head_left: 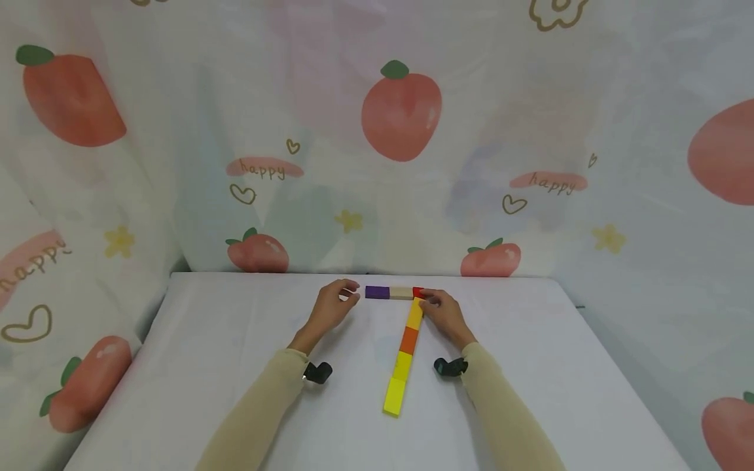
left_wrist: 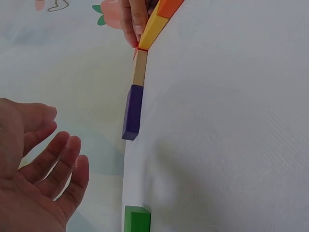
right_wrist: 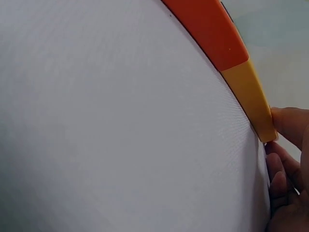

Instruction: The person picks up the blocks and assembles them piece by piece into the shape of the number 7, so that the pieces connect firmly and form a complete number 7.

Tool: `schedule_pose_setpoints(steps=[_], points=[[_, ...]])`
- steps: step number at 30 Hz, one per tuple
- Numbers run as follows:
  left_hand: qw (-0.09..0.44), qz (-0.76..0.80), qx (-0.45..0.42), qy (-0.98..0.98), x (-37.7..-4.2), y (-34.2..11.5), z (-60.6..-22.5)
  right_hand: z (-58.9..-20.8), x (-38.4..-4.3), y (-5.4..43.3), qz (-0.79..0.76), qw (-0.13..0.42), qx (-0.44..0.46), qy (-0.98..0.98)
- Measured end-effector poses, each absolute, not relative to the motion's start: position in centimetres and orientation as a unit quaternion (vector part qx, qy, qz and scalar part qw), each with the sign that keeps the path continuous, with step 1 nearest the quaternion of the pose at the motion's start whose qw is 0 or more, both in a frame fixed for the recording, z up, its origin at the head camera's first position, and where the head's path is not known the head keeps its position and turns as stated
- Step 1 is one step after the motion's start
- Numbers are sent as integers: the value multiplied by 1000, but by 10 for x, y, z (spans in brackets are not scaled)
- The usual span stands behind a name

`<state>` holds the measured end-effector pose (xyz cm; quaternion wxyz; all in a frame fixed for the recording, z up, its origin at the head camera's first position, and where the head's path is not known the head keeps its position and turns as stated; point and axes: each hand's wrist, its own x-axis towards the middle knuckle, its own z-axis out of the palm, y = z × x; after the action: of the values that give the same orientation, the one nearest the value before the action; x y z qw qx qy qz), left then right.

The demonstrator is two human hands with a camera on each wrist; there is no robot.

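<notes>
My left hand point(head_left: 334, 305) hovers just left of the purple block point(head_left: 377, 292), apart from it, fingers loosely bent with nothing between them. In the left wrist view that hand point(left_wrist: 46, 164) shows its palm and spread fingers. A tan block point(head_left: 401, 293) joins the purple one to a red block point(head_left: 417, 292) in a short row. My right hand point(head_left: 444, 315) pinches the red block at the row's right end, mostly covering it. Its thumb point(right_wrist: 288, 121) lies against the yellow-orange block point(right_wrist: 251, 99), which meets the row at a slant.
Toward me from the yellow-orange block run an orange block point(head_left: 409, 340), a yellow block point(head_left: 402, 366) and another yellow block point(head_left: 394, 396). A green block point(left_wrist: 137, 220) stands near the left hand. Patterned cloth point(head_left: 330, 131) rises behind the white table point(head_left: 530, 366).
</notes>
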<state>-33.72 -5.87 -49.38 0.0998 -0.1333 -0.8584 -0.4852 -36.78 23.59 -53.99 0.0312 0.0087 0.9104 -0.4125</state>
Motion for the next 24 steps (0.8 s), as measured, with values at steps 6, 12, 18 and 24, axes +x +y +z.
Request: schedule_pose_setpoints(steps=[6, 12, 18, 24], points=[[111, -473, -141, -862, -330, -66, -493, -540, -368, 233, -411, 31, 3, 911], [112, -466, -139, -867, -321, -71, -494, -541, -364, 234, -406, 30, -2, 913], [103, -456, -136, -874, -318, -77, -492, -541, -364, 234, -403, 27, -5, 915], [112, -450, -139, -875, -315, -87, -494, -540, -365, 235, -407, 28, 2, 913]])
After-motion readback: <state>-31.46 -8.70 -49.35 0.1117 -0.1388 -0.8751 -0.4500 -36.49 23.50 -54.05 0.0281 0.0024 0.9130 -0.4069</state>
